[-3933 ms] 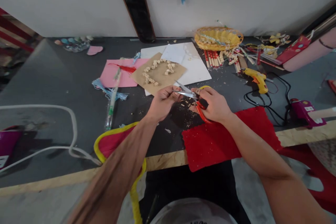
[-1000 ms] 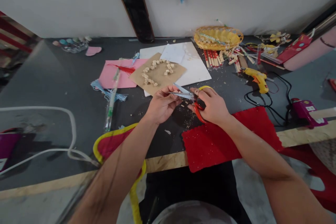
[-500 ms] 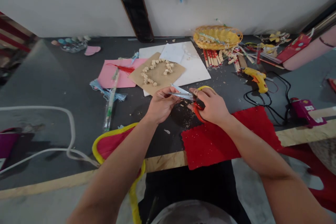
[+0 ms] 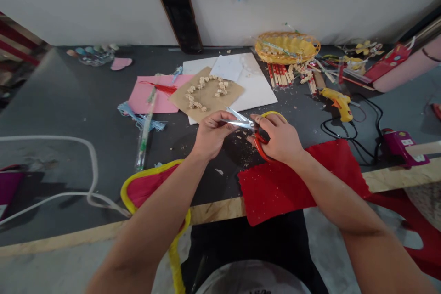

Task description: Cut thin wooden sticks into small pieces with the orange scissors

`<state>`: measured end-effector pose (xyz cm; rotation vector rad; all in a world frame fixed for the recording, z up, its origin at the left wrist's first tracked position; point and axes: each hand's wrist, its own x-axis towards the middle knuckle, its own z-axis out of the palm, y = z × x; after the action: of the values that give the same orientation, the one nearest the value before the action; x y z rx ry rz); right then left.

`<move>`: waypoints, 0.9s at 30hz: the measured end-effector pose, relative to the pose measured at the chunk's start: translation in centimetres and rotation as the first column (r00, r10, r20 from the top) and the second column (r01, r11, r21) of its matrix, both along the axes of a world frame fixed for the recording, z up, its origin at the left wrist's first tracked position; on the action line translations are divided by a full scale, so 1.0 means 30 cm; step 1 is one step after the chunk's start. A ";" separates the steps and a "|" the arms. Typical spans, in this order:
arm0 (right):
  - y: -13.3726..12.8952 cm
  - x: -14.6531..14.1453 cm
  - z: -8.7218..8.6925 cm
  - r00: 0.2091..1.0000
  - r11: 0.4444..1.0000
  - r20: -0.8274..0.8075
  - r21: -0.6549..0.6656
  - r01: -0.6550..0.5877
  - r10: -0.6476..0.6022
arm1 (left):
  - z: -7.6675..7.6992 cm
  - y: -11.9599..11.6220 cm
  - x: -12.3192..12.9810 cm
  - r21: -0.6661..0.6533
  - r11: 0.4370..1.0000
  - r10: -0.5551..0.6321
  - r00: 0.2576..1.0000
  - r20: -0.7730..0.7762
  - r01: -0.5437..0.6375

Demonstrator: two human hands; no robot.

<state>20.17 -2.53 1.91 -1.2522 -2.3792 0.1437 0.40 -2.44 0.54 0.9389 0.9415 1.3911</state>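
Note:
My right hand [image 4: 278, 137] grips a pair of scissors [image 4: 245, 124] with red and yellow handles, their blades parted and pointing left. At the blades, the fingers of my left hand [image 4: 212, 134] are pinched together; whatever they hold is too small to make out. Small pale cut bits [image 4: 246, 147] are scattered on the dark table below the scissors. Just beyond my hands, a row of small pale clusters [image 4: 206, 81] curves over a brown paper square [image 4: 179, 98]. Under my right forearm lies a red cloth [image 4: 275, 193].
A yellow basket [image 4: 287, 57] stands at the back, with red-and-cream sticks [image 4: 278, 76] before it. A yellow glue gun [image 4: 339, 103] with a black cord lies right. A phone [image 4: 181, 18] leans on the wall. Pink paper [image 4: 134, 96], tassels and a white cable [image 4: 93, 156] are left.
The scissor blades are parted a little wider than before. My hands stay in nearly the same place, and the objects on the table have not moved.

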 end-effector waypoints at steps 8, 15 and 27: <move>0.001 0.003 -0.005 1.000 1.000 0.002 -0.013 -0.010 0.010 | -0.010 0.005 -0.002 -0.018 0.999 0.044 0.999 -0.005 -0.044; -0.006 -0.004 -0.003 0.999 1.000 0.032 -0.020 0.011 -0.010 | -0.009 0.008 0.001 -0.022 0.998 0.055 0.998 -0.037 -0.056; 0.092 0.082 -0.011 0.906 0.980 -0.374 -0.071 0.186 -0.199 | -0.004 0.016 -0.029 0.224 0.949 0.106 0.448 -0.888 0.220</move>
<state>22.63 0.22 1.58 -1.3295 -1.9194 0.3345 -0.47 -1.96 0.43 2.0633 1.4602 0.9077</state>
